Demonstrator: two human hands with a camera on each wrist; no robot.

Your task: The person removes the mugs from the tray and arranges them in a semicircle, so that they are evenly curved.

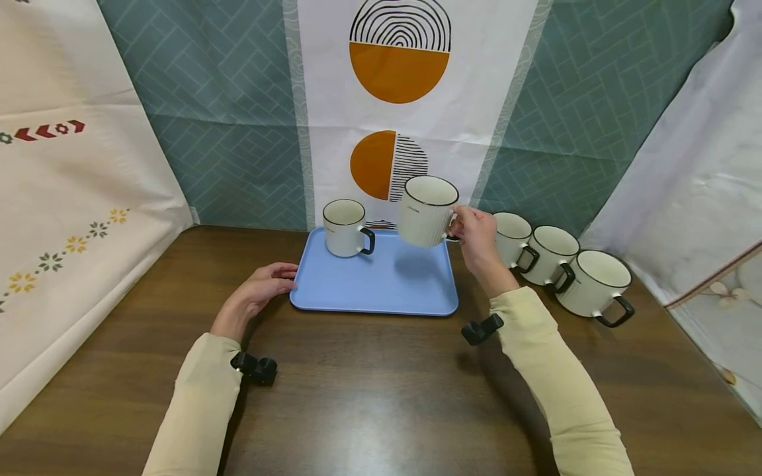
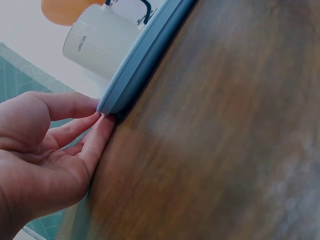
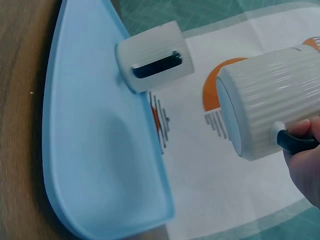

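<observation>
A white ribbed mug (image 1: 425,215) with a dark rim hangs above the right part of the blue tray (image 1: 375,291). My right hand (image 1: 479,241) grips it by its black handle (image 3: 297,143), and its base is clear of the tray in the right wrist view. Upright at the tray's back left stands another white mug (image 1: 344,231), its handle turned to the right. My left hand (image 1: 258,291) pinches the tray's left edge, thumb at the rim and fingertips against the side close to the wood, as the left wrist view shows.
Three more white mugs with black handles, a far one (image 1: 510,238), a middle one (image 1: 550,254) and a near one (image 1: 592,284), stand in a slanting row right of the tray. Cloth hangs behind the brown table (image 1: 357,390) and along both sides.
</observation>
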